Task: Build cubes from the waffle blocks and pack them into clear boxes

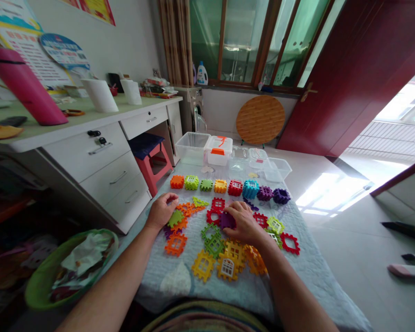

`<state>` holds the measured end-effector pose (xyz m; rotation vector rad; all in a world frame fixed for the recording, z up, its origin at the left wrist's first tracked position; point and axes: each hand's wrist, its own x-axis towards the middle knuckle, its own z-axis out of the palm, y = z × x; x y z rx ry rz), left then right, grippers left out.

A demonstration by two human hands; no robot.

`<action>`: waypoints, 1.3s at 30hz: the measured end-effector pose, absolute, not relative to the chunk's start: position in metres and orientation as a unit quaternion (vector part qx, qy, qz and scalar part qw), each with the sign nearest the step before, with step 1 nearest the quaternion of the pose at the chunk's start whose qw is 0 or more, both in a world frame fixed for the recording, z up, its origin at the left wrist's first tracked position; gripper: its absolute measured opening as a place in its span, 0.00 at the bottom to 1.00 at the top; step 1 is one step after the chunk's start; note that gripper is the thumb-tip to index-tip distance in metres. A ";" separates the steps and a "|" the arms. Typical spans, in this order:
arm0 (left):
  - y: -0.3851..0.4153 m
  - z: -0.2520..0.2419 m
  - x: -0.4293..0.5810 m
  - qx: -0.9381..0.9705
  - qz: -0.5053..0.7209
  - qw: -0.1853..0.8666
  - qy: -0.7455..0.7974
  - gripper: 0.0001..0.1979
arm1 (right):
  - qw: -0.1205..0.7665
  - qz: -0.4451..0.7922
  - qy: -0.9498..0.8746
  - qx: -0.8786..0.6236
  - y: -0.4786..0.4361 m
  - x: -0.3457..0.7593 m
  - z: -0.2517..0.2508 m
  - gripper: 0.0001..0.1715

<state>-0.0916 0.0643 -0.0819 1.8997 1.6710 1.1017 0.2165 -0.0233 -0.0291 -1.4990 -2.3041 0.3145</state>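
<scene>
Forearms first: both of mine stretch from the bottom edge over a pale quilted cloth (307, 263) strewn with flat plastic window tiles. My right hand (244, 223) sits at the middle of the spread, fingers curled down and pinching a purple tile (226, 220), which shows just left of the knuckles, under thumb and fingertips. Yellow tiles (228, 265) lie just on the near side of that hand, red tiles (217, 210) just beyond the purple one. My left hand (162, 210) rests palm down off to the left, touching a green tile (175, 217), with an orange tile (175, 243) just nearer to me; whether it grips anything I cannot tell. Beyond both hands stands a row of cubes (235, 187) in orange, green, yellow, red, blue and purple, and behind that, clear plastic boxes (192, 146). A green basin (41, 286) sits at lower left beside a white desk (100, 152).
</scene>
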 end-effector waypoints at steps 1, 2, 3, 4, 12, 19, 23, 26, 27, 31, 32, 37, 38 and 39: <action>0.064 -0.082 -0.092 0.677 0.391 0.189 0.594 0.13 | 0.182 0.110 -0.818 -0.534 -0.023 0.216 -0.030 0.27; 0.064 -0.082 -0.092 0.677 0.391 0.189 0.594 0.13 | 0.178 0.110 -0.818 -0.536 -0.023 0.216 -0.030 0.27; 0.064 -0.082 -0.092 0.677 0.390 0.189 0.594 0.13 | 0.174 0.110 -0.818 -0.537 -0.024 0.216 -0.030 0.27; 0.064 -0.082 -0.092 0.677 0.390 0.189 0.594 0.13 | 0.170 0.109 -0.818 -0.539 -0.024 0.216 -0.030 0.28; 0.065 -0.084 -0.092 0.679 0.393 0.192 0.590 0.12 | 0.171 0.096 -0.812 -0.550 -0.024 0.213 -0.026 0.26; 0.065 -0.083 -0.092 0.682 0.388 0.190 0.590 0.12 | 0.148 0.093 -0.810 -0.560 -0.024 0.213 -0.026 0.28; 0.063 -0.080 -0.091 0.683 0.382 0.188 0.593 0.12 | 0.149 0.091 -0.812 -0.557 -0.023 0.215 -0.027 0.29; 0.062 -0.078 -0.090 0.684 0.376 0.190 0.595 0.12 | 0.152 0.093 -0.812 -0.556 -0.022 0.214 -0.028 0.27; 0.062 -0.078 -0.090 0.684 0.374 0.191 0.596 0.12 | 0.154 0.093 -0.812 -0.555 -0.022 0.214 -0.029 0.26; 0.063 -0.078 -0.091 0.684 0.376 0.193 0.594 0.13 | 0.169 0.096 -0.812 -0.550 -0.022 0.210 -0.030 0.25; 0.063 -0.078 -0.091 0.684 0.376 0.194 0.593 0.13 | 0.177 0.099 -0.812 -0.548 -0.022 0.210 -0.028 0.26; 0.064 -0.078 -0.092 0.681 0.373 0.203 0.597 0.15 | 0.247 0.094 -0.796 -0.545 -0.023 0.235 -0.007 0.25; 0.064 -0.078 -0.092 0.680 0.373 0.204 0.597 0.15 | 0.259 0.082 -0.788 -0.552 -0.020 0.247 -0.001 0.25; 0.064 -0.079 -0.092 0.681 0.372 0.204 0.597 0.15 | 0.267 0.065 -0.779 -0.564 -0.016 0.262 0.005 0.24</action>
